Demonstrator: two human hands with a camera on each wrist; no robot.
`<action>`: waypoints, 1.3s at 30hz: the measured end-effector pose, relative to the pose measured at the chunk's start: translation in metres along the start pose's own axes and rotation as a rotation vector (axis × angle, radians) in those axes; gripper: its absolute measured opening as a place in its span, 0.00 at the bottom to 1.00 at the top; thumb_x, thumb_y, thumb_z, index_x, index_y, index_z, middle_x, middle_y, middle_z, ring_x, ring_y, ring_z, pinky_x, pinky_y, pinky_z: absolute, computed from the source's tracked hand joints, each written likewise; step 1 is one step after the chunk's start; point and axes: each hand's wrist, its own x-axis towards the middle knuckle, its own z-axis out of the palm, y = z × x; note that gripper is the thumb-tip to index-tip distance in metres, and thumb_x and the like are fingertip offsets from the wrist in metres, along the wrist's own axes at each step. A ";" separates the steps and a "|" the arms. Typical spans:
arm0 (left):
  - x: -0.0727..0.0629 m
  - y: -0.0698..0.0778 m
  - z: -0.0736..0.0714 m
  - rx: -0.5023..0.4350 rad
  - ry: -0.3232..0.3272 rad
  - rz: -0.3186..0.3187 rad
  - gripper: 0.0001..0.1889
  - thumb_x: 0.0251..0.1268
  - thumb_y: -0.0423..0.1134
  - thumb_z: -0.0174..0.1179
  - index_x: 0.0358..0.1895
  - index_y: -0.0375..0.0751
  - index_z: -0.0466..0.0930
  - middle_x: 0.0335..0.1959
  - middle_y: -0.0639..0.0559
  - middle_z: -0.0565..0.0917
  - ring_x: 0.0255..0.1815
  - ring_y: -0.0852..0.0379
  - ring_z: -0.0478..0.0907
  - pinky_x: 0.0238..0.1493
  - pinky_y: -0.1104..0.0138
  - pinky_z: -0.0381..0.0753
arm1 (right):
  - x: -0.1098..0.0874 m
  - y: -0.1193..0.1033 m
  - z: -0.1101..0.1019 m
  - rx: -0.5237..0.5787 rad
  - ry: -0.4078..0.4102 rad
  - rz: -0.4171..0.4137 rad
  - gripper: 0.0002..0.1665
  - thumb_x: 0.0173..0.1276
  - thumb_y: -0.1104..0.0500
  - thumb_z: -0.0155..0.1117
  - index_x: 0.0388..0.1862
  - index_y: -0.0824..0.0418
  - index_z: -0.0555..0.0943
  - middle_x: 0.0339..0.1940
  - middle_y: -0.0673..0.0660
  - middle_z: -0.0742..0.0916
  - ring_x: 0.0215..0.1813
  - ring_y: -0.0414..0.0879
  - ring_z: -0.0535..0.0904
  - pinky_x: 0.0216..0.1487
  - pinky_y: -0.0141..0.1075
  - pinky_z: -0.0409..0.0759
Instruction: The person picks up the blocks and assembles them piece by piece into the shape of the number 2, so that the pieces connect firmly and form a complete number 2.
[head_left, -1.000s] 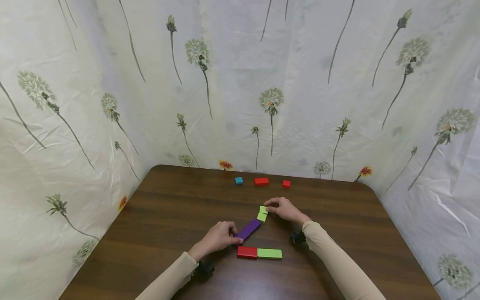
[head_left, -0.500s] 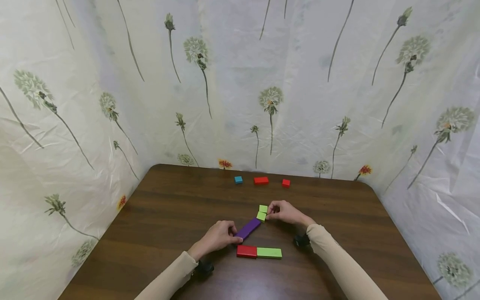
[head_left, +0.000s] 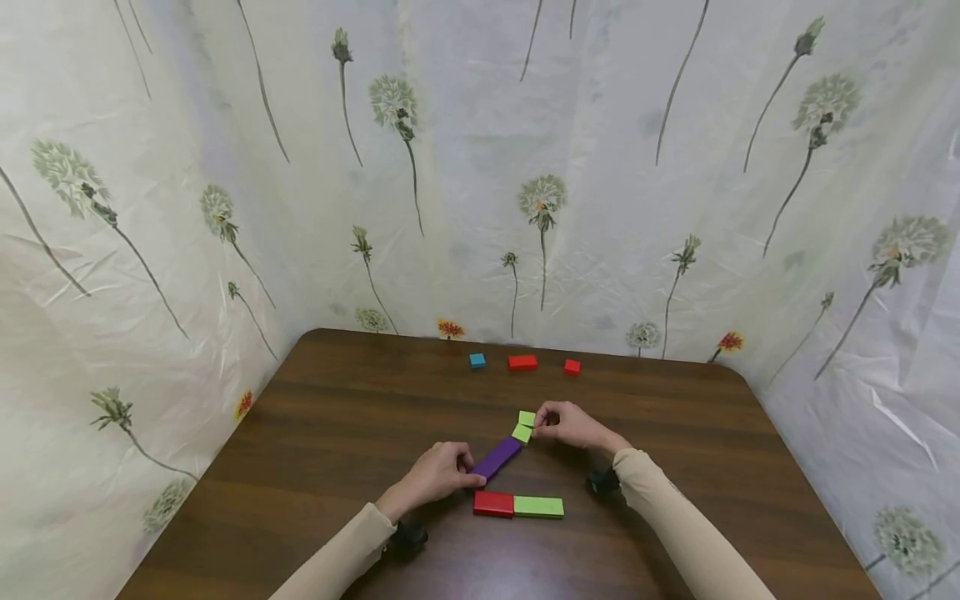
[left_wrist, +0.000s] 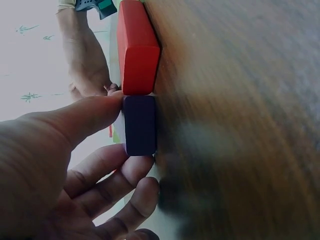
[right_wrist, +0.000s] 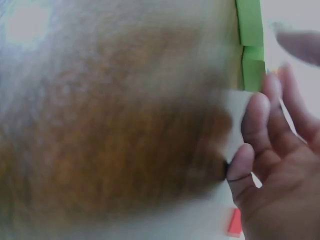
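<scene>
A long purple block [head_left: 497, 459] lies slantwise on the table. My left hand [head_left: 437, 472] pinches its near end, thumb on one side and fingertips on the other, as the left wrist view shows with the purple block's end face [left_wrist: 140, 125]. Beyond its far end sit two small light green blocks, the nearer one [head_left: 522, 433] tilted and the farther one [head_left: 527, 418] straighter. My right hand [head_left: 573, 425] is beside them, fingertips right at their right edges. In the right wrist view its fingers are loosely bent near a green block [right_wrist: 253, 75].
A red block [head_left: 493, 503] and a long light green block [head_left: 538, 507] lie end to end in front. Along the back of the wooden table [head_left: 360, 383] are a small blue block [head_left: 477, 361], a red block [head_left: 522, 362] and a small red block [head_left: 572, 367].
My right hand has drawn back from the farther green block to the right side of the pair. The nearer green block has shifted slightly. My left hand stays on the purple block.
</scene>
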 end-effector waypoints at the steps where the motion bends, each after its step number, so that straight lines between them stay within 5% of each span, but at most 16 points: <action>1: 0.000 0.000 0.000 -0.001 0.000 0.000 0.13 0.54 0.51 0.70 0.31 0.48 0.79 0.22 0.59 0.76 0.21 0.64 0.68 0.22 0.71 0.66 | 0.001 0.000 0.000 0.005 0.029 0.008 0.10 0.63 0.54 0.69 0.38 0.57 0.78 0.34 0.51 0.82 0.34 0.41 0.74 0.36 0.32 0.72; 7: 0.000 0.001 -0.002 -0.003 0.001 -0.002 0.14 0.54 0.51 0.70 0.31 0.47 0.80 0.23 0.59 0.76 0.21 0.64 0.68 0.23 0.71 0.67 | 0.005 0.003 0.003 0.000 0.122 0.046 0.18 0.69 0.55 0.62 0.54 0.61 0.78 0.36 0.52 0.82 0.34 0.42 0.74 0.35 0.34 0.72; 22: 0.001 0.001 -0.002 0.006 0.008 0.006 0.14 0.54 0.51 0.70 0.31 0.46 0.80 0.22 0.59 0.76 0.21 0.64 0.67 0.23 0.72 0.65 | 0.008 0.002 0.004 -0.055 0.100 0.054 0.12 0.70 0.55 0.61 0.50 0.56 0.82 0.43 0.52 0.85 0.41 0.43 0.77 0.42 0.37 0.75; 39: 0.000 0.002 -0.001 0.005 -0.012 -0.024 0.15 0.54 0.52 0.70 0.33 0.45 0.80 0.24 0.58 0.76 0.22 0.63 0.68 0.23 0.71 0.66 | 0.005 0.004 -0.022 -0.013 0.130 0.094 0.21 0.70 0.48 0.60 0.56 0.58 0.80 0.47 0.54 0.85 0.44 0.46 0.80 0.44 0.39 0.77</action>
